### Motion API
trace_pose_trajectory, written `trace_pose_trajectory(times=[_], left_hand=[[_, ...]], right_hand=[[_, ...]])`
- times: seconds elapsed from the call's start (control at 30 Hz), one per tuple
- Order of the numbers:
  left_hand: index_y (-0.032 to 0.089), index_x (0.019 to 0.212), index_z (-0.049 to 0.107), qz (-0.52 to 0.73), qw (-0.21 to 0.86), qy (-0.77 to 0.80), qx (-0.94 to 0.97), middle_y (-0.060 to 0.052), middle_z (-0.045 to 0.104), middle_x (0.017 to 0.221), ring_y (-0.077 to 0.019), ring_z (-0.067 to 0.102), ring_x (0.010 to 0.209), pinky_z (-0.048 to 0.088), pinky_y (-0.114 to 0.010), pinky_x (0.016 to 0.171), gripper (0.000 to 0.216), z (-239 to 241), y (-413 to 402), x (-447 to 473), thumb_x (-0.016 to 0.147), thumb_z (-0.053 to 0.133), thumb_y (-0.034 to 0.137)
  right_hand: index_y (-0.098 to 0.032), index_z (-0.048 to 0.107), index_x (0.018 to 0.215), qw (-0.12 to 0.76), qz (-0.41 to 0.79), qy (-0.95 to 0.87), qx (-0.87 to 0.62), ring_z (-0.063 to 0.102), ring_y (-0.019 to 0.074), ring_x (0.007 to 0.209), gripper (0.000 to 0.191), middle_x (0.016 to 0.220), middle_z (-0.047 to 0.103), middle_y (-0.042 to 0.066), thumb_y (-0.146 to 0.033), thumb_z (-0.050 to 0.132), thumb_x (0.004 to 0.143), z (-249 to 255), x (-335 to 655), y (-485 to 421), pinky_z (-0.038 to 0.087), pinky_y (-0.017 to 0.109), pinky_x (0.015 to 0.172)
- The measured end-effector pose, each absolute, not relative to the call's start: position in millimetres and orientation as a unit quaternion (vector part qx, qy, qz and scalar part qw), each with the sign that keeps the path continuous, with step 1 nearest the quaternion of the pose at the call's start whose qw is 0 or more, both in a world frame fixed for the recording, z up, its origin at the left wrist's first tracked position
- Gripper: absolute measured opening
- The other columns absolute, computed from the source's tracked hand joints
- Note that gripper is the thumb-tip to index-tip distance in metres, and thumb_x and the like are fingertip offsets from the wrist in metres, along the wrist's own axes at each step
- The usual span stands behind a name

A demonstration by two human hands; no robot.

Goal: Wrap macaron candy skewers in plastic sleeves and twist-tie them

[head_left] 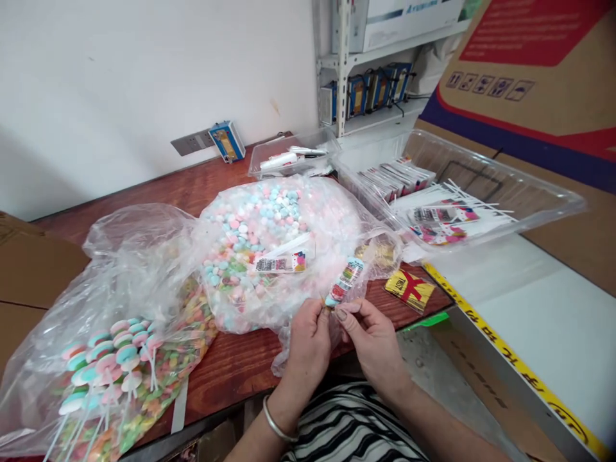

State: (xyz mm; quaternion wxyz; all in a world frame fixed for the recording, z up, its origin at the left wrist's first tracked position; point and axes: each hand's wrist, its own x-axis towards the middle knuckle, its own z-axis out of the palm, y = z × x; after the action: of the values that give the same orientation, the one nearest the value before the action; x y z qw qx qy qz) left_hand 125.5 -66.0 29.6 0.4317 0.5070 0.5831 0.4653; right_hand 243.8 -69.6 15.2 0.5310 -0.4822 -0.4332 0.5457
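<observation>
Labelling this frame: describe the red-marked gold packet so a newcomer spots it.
Find the wooden table, then its near right corner, beside the clear bag of pastel candies. The gold packet lies there; red marking separates it from the gold bundle seen through plastic.

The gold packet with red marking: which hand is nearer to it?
Right: the right hand sits below-left of the gold packet in the picture; the left hand is farther left.

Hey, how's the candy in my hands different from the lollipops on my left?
The held candy wears a printed wrapper; the lollipops show no printed wrapper. The held candy is single, held up; the lollipops lie in a bunch. Both show light blue.
</observation>
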Motion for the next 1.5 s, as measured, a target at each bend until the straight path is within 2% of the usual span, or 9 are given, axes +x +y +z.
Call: trace_pose_trajectory(times=[0.2, 0.43, 0.57, 0.63, 0.83, 1.1, 1.23, 1.37, 1.5], left_hand=[[0.021, 0.083, 0.067, 0.431, 0.291, 0.616, 0.591, -0.005, 0.059, 0.08, -0.0197, 0.053, 0.075, 0.038, -0.029, 0.071, 0.023, 33.4, -66.4, 121.3, 0.091, 0.046, 0.018], [0.02, 0.117, 0.052, 0.409, 0.227, 0.662, 0.585, -0.005, 0.065, 0.092, -0.0184, 0.06, 0.082, 0.044, -0.029, 0.072, 0.025, 26.4, -67.3, 117.6, 0.093, 0.043, 0.019], [0.019, 0.104, 0.058, 0.448, 0.238, 0.633, 0.584, -0.006, 0.065, 0.095, -0.0176, 0.06, 0.087, 0.044, -0.03, 0.078, 0.018, 26.7, -66.5, 115.7, 0.094, 0.043, 0.021], [0.018, 0.093, 0.06, 0.472, 0.285, 0.632, 0.544, -0.004, 0.065, 0.088, -0.0161, 0.059, 0.081, 0.043, -0.029, 0.075, 0.013, 27.8, -64.8, 115.7, 0.092, 0.049, 0.022], [0.015, 0.084, 0.057, 0.586, 0.629, 0.45, 0.24, 0.007, 0.046, 0.052, -0.0057, 0.038, 0.046, 0.028, -0.017, 0.045, 0.017, 29.3, -56.5, 119.3, 0.082, 0.065, 0.03], [0.012, 0.085, 0.057, 0.58, 0.709, 0.364, 0.166, 0.006, 0.047, 0.063, -0.0009, 0.029, 0.045, 0.018, -0.014, 0.04, 0.025, 35.2, -55.0, 113.5, 0.076, 0.074, 0.028], [0.016, 0.093, 0.057, 0.561, 0.597, 0.464, 0.337, 0.005, 0.05, 0.064, -0.0057, 0.039, 0.048, 0.031, -0.017, 0.045, 0.019, 29.5, -57.9, 111.4, 0.086, 0.061, 0.033], [0.017, 0.107, 0.061, 0.467, 0.286, 0.576, 0.607, -0.008, 0.066, 0.096, -0.0188, 0.061, 0.087, 0.047, -0.031, 0.077, 0.021, 21.7, -62.8, 105.3, 0.091, 0.048, 0.022], [0.017, 0.108, 0.059, 0.437, 0.193, 0.607, 0.636, -0.007, 0.067, 0.09, -0.0177, 0.062, 0.081, 0.047, -0.03, 0.075, 0.024, 23.3, -65.3, 100.8, 0.095, 0.04, 0.021]], right_hand=[[-0.019, 0.057, 0.075, 0.539, 0.501, -0.446, -0.509, 0.05, 0.0129, 0.056, 0.026, 0.064, 0.055, -0.002, -0.042, 0.064, 0.084, 11.1, 230.0, -57.6, 0.043, 0.024, 0.052], [-0.019, 0.057, 0.077, 0.528, 0.497, -0.461, -0.512, 0.051, 0.0143, 0.054, 0.026, 0.064, 0.057, -0.001, -0.043, 0.06, 0.087, 11.5, 222.6, -55.9, 0.044, 0.026, 0.051], [-0.02, 0.058, 0.077, 0.528, 0.487, -0.47, -0.513, 0.053, 0.0152, 0.059, 0.024, 0.069, 0.059, 0.0, -0.041, 0.06, 0.088, 10.8, 220.3, -54.9, 0.046, 0.027, 0.055], [-0.02, 0.057, 0.078, 0.528, 0.487, -0.474, -0.509, 0.054, 0.0155, 0.06, 0.023, 0.07, 0.059, 0.0, -0.04, 0.06, 0.088, 12.0, 219.3, -54.3, 0.046, 0.027, 0.057], [-0.023, 0.05, 0.079, 0.527, 0.503, -0.497, -0.471, 0.056, 0.0152, 0.057, 0.022, 0.064, 0.056, -0.003, -0.039, 0.054, 0.093, 16.9, 216.4, -50.0, 0.048, 0.027, 0.057], [-0.021, 0.056, 0.095, 0.489, 0.49, -0.558, -0.457, 0.061, 0.0173, 0.072, 0.014, 0.079, 0.064, 0.0, -0.035, 0.056, 0.091, 15.2, 222.5, -35.4, 0.048, 0.027, 0.067], [-0.021, 0.054, 0.077, 0.448, 0.446, -0.621, -0.463, 0.055, 0.017, 0.069, 0.019, 0.072, 0.059, 0.0, -0.031, 0.05, 0.094, 20.0, 229.1, -34.5, 0.043, 0.027, 0.066], [-0.022, 0.05, 0.072, 0.44, 0.413, -0.641, -0.474, 0.051, 0.0174, 0.07, 0.02, 0.072, 0.056, 0.0, -0.026, 0.052, 0.091, 25.2, 231.0, -36.2, 0.038, 0.028, 0.065], [-0.021, 0.052, 0.075, 0.419, 0.422, -0.665, -0.452, 0.051, 0.0172, 0.069, 0.02, 0.072, 0.055, 0.0, -0.027, 0.047, 0.093, 28.5, 228.7, -37.1, 0.039, 0.028, 0.066]])
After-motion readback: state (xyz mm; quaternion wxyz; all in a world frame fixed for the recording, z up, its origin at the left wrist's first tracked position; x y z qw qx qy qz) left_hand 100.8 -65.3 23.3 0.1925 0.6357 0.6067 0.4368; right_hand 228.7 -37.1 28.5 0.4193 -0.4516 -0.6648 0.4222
